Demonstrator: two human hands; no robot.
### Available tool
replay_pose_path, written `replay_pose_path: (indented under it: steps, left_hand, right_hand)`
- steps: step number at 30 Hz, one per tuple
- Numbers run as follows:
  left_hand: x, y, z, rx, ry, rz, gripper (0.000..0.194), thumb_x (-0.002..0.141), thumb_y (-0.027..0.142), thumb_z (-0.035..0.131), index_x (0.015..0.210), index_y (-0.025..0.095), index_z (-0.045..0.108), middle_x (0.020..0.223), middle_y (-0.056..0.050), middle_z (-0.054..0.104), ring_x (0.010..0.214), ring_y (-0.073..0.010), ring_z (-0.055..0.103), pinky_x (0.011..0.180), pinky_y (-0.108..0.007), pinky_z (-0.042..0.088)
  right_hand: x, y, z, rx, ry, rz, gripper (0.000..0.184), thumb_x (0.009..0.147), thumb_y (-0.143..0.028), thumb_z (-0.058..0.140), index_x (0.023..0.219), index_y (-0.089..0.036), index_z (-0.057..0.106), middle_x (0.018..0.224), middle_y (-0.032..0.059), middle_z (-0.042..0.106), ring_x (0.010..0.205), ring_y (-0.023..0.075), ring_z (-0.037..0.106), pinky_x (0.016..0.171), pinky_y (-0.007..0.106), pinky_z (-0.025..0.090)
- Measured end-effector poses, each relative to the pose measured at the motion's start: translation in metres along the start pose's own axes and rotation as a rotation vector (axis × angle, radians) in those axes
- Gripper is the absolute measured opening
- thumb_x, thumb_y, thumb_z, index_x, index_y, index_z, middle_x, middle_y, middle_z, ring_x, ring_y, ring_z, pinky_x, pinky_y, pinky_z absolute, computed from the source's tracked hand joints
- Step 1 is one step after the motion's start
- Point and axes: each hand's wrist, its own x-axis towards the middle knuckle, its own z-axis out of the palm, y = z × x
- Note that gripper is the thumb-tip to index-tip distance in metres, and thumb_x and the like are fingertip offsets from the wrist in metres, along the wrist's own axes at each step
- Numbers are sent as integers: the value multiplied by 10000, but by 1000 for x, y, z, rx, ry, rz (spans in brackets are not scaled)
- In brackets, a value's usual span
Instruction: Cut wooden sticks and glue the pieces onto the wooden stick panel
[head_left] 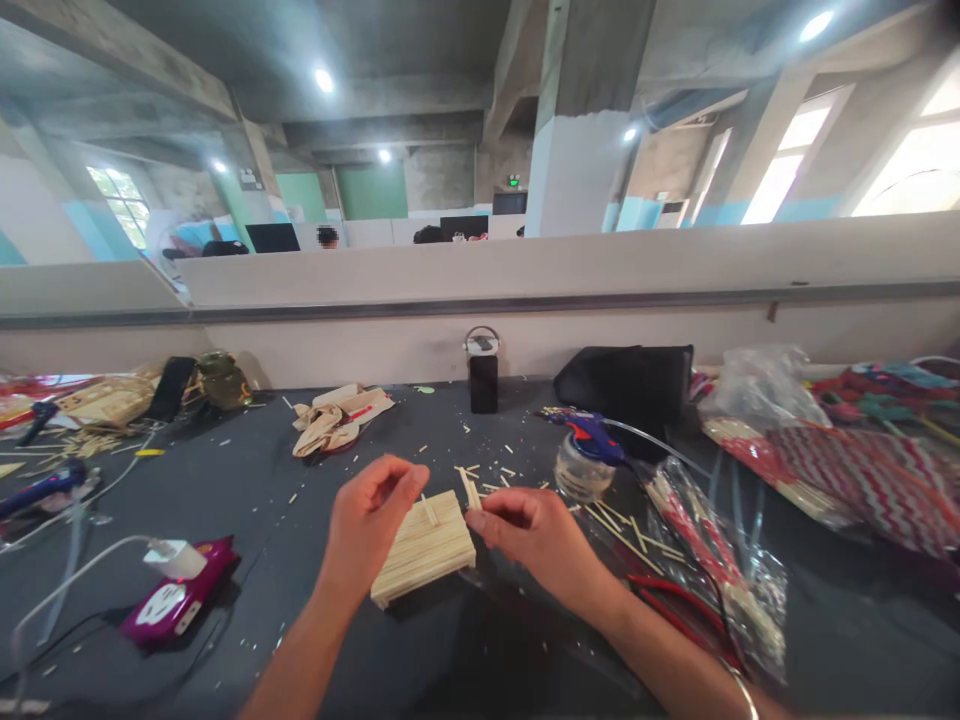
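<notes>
- Left hand [367, 510]: fingers nearly together at the wooden block [424, 555]; cannot tell whether they grip anything.
- Right hand [544, 535]: fingers pinched on short sticks [470, 488].
- Wooden block: on dark counter [330, 665], between the hands; small stick piece [430, 513] on top.
- Blue glue gun [596, 438]: atop clear jar [579, 476].

Concrete ceiling [405, 50]; lit lamps [323, 80]; bright windows [782, 180].

Pale slab of wooden sticks [426, 552], flat, slightly angled; small stick piece [470, 489] tilted beside its right edge.
</notes>
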Motion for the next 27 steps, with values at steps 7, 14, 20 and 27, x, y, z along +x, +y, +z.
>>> replay_pose_path:
  steps: [7,14,20,27]
  left_hand:
    - [-47,-72,-42,386,269,63,195,813,376,547,875,217,642,754,-26,621,714,-213,571,677,-305,437]
    - [-84,-32,-4,-176,-95,-219,317,833,449,582,972,183,685,862,-47,682,784,-183,585,714,-276,451]
    - [-80,-2,34,-510,-217,-286,290,772,380,681,592,156,640,550,15,578,561,-109,472,563,-226,370]
    - [-75,-4,39,-631,-118,-360,332,740,344,709,494,157,590,467,37,513,499,-85,421,519,-215,330]
  right_hand:
    - [-32,13,1,390,-45,239,316,730,-449,714,699,-142,645,513,-66,472,415,34,299,386,192,154]
    - [-49,22,25,505,-155,316,362,649,-464,779,692,-125,660,530,-47,517,421,28,329,391,188,131]
    - [-57,23,28,401,-187,268,385,692,-511,737,704,-131,677,535,-41,525,411,31,332,391,191,153]
    - [-65,39,19,84,16,-20,222,776,-393,690,849,-186,713,678,-5,639,530,91,485,491,213,377]
